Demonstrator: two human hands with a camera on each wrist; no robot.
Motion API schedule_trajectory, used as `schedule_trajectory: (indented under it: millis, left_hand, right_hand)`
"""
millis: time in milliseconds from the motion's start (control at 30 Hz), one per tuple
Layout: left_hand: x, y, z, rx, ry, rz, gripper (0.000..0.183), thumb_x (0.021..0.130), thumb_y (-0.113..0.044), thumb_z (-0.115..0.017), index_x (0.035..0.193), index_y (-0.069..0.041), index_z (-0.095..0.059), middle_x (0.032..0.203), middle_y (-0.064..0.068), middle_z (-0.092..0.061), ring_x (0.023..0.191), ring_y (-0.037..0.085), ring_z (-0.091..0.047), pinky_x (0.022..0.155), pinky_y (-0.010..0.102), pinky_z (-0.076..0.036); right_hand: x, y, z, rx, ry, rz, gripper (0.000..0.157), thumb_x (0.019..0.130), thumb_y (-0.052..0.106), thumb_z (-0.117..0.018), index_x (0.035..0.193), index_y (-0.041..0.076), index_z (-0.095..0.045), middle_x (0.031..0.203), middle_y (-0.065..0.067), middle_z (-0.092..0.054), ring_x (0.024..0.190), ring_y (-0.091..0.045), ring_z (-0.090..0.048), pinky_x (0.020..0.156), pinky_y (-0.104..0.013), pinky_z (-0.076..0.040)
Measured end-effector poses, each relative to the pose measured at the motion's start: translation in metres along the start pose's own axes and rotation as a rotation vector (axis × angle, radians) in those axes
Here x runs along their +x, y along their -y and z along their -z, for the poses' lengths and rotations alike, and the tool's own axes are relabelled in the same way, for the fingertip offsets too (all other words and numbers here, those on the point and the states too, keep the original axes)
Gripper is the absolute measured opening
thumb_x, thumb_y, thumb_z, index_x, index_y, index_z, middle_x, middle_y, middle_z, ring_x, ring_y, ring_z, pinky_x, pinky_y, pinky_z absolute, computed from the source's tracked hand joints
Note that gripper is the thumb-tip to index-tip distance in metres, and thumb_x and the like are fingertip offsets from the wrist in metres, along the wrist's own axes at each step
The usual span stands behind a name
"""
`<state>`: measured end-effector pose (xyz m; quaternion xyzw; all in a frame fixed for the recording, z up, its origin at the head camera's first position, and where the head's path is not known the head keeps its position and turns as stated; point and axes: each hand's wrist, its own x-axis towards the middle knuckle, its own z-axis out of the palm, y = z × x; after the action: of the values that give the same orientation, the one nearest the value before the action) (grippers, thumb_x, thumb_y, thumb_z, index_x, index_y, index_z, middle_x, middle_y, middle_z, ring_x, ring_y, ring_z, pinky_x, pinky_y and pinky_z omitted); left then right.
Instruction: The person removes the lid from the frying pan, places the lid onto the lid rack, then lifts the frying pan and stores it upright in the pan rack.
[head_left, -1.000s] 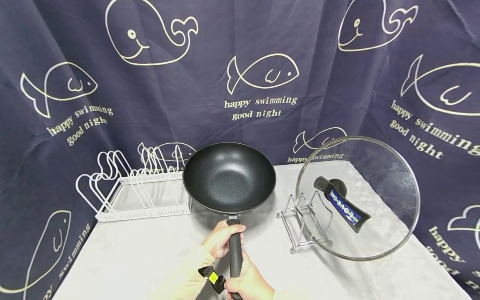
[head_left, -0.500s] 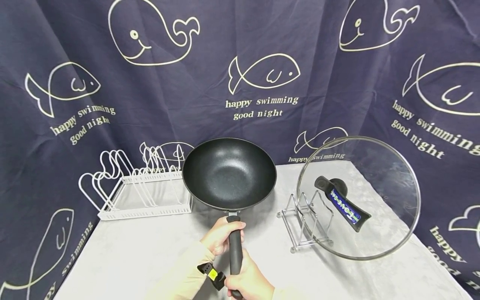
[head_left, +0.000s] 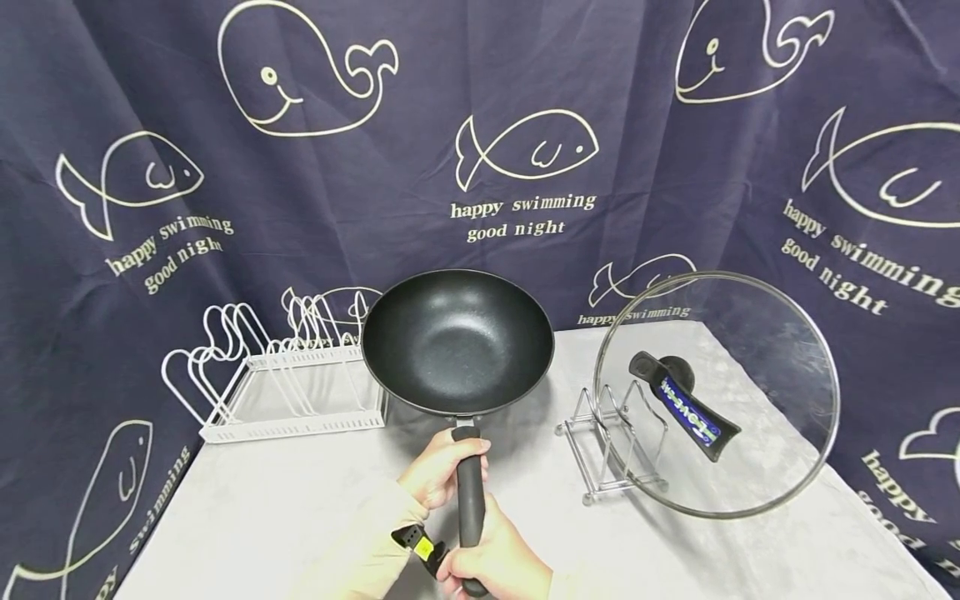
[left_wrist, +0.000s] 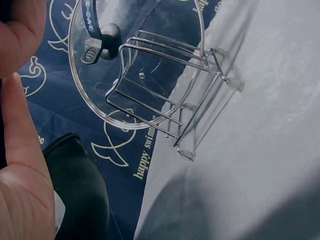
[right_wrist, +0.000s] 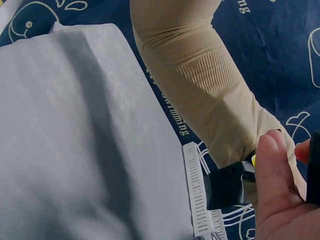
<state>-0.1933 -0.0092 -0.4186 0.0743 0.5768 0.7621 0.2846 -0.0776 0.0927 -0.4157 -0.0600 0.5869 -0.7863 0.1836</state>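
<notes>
In the head view a black wok point(head_left: 458, 342) is held over the table, its hollow inside facing me and its long black handle point(head_left: 470, 500) pointing toward me. My left hand point(head_left: 441, 468) grips the handle close to the pan, thumb across the top. Farther down, my right hand point(head_left: 501, 560) grips the handle's end. The left wrist view catches part of the left hand point(left_wrist: 25, 165) beside the dark outer side of the wok point(left_wrist: 82, 185). In the right wrist view, fingers of the right hand point(right_wrist: 280, 200) curl by the handle at the edge.
A white wire rack point(head_left: 292, 429) stands on the table at the left, just beside the wok. To the right, a small chrome rack point(head_left: 596, 467) bears a large glass lid point(head_left: 780, 367) upright, its black knob-handle point(head_left: 697, 417) facing me. A dark patterned curtain point(head_left: 525, 75) hangs behind.
The wok has risen slightly and its rim has come up a little in the head view. Both hands keep their grip on the handle. The racks and lid stay in place.
</notes>
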Motion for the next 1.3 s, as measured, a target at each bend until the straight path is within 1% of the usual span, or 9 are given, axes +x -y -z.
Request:
schedule_trajectory:
  millis: [200,433,533,700,800,900,1100,1233,1300]
  left_hand:
    - [-0.003,-0.006,-0.001,-0.013,0.007,-0.004,0.014,0.085,-0.006,-0.057,0.094,-0.004,-0.046,0.064,0.000,-0.059,0.053,0.007,-0.062,0.054,0.021,-0.053]
    - [-0.008,-0.011,-0.002,-0.067,0.071,0.031,0.018,0.086,-0.002,-0.054,0.102,0.000,-0.044,0.074,0.003,-0.064,0.060,0.008,-0.064,0.059,0.023,-0.054]
    - [-0.009,-0.013,-0.002,-0.074,0.087,0.029,0.022,0.086,-0.002,-0.054,0.106,0.000,-0.044,0.081,0.003,-0.067,0.062,0.008,-0.066,0.060,0.024,-0.055]
    - [-0.011,-0.016,-0.003,-0.099,0.085,0.032,0.031,0.086,-0.001,-0.053,0.112,-0.003,-0.037,0.084,0.004,-0.067,0.061,0.008,-0.065,0.059,0.025,-0.055]
    - [-0.012,-0.018,-0.004,-0.117,0.074,0.043,0.033,0.086,-0.001,-0.053,0.114,-0.004,-0.036,0.085,0.005,-0.067,0.061,0.009,-0.065,0.059,0.025,-0.055]
    - [-0.013,-0.019,-0.005,-0.135,0.067,0.046,0.034,0.087,-0.001,-0.053,0.116,-0.006,-0.036,0.085,0.005,-0.068,0.063,0.009,-0.065,0.061,0.025,-0.055]
    - [-0.014,-0.020,-0.006,-0.174,0.085,0.039,0.033,0.089,-0.001,-0.052,0.116,-0.008,-0.035,0.087,0.004,-0.069,0.065,0.010,-0.066,0.064,0.024,-0.055]
    - [-0.013,-0.021,-0.006,-0.182,0.106,0.025,0.030,0.090,-0.001,-0.050,0.113,-0.007,-0.032,0.083,0.003,-0.065,0.062,0.009,-0.064,0.063,0.024,-0.055]
    - [-0.013,-0.022,-0.006,-0.183,0.110,0.017,0.028,0.090,0.000,-0.049,0.111,-0.006,-0.032,0.080,0.002,-0.061,0.062,0.009,-0.063,0.063,0.024,-0.054]
  right_hand:
    - [-0.002,0.005,0.000,0.019,0.026,0.010,0.092,0.070,-0.007,-0.055,0.144,0.000,-0.001,0.065,-0.012,-0.061,0.054,-0.011,-0.060,0.052,-0.024,-0.051]
    - [-0.003,0.008,-0.002,-0.004,0.007,0.014,0.096,0.068,-0.007,-0.053,0.147,0.001,0.002,0.064,-0.015,-0.061,0.052,-0.011,-0.060,0.051,-0.025,-0.051]
    - [-0.003,0.008,-0.002,0.002,0.013,0.012,0.097,0.069,-0.007,-0.052,0.148,0.004,0.004,0.064,-0.014,-0.061,0.053,-0.011,-0.060,0.051,-0.025,-0.051]
    - [-0.003,0.010,-0.002,0.018,0.033,0.018,0.095,0.070,-0.007,-0.051,0.147,0.003,0.002,0.064,-0.013,-0.060,0.053,-0.012,-0.060,0.051,-0.026,-0.052]
    - [-0.003,0.012,-0.002,0.022,0.045,0.024,0.096,0.070,-0.007,-0.051,0.147,0.002,0.005,0.063,-0.012,-0.060,0.053,-0.012,-0.060,0.051,-0.026,-0.052]
    - [-0.002,0.014,-0.001,0.024,0.059,0.036,0.097,0.070,-0.008,-0.051,0.147,0.002,0.008,0.064,-0.011,-0.059,0.053,-0.011,-0.060,0.052,-0.026,-0.052]
    - [-0.003,0.017,-0.001,0.016,0.077,0.051,0.093,0.071,-0.008,-0.051,0.146,0.000,0.004,0.064,-0.008,-0.059,0.054,-0.010,-0.060,0.053,-0.025,-0.052]
    - [-0.003,0.018,0.000,0.007,0.072,0.056,0.095,0.072,-0.008,-0.051,0.147,0.001,0.008,0.064,-0.008,-0.060,0.054,-0.011,-0.060,0.053,-0.026,-0.052]
    - [-0.002,0.019,0.000,0.001,0.068,0.063,0.094,0.072,-0.007,-0.051,0.146,0.001,0.006,0.064,-0.007,-0.060,0.054,-0.011,-0.061,0.053,-0.026,-0.052]
